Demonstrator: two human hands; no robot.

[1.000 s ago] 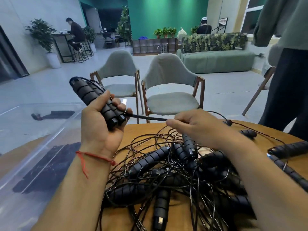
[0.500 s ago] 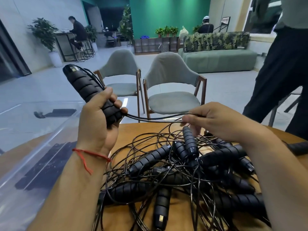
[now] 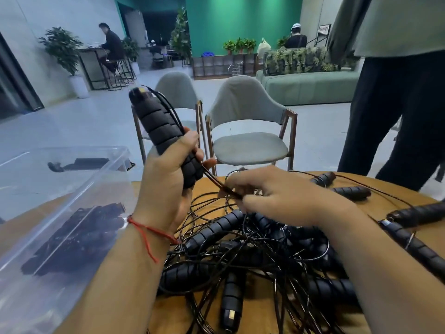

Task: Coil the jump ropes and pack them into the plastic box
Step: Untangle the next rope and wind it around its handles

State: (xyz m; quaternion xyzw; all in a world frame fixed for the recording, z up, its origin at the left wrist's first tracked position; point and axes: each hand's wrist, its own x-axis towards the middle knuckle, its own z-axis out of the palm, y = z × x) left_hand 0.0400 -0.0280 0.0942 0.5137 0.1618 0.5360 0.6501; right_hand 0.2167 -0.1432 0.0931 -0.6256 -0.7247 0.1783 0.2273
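Black handles (image 3: 157, 126) sit clamped in the left hand (image 3: 166, 182) above the pile (image 3: 240, 251); the right hand (image 3: 274, 196) pinches their cord (image 3: 216, 183) just above it. Likely risk: the cord snags in the pile and drags other ropes along. Box (image 3: 101, 178) stands left of the pile.

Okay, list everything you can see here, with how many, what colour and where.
held handles: apparently two, black, raised in left hand
cord: one, black, stretched between the hands
tangled jump ropes: several, black, piled on table
plastic box: one, clear, left
packed ropes: count unclear, black, inside box
table: one, wooden, under pile
chairs: two, grey, beyond table
bystander: one, dark trousers, right
left hand: grips held handles
right hand: pinches cord
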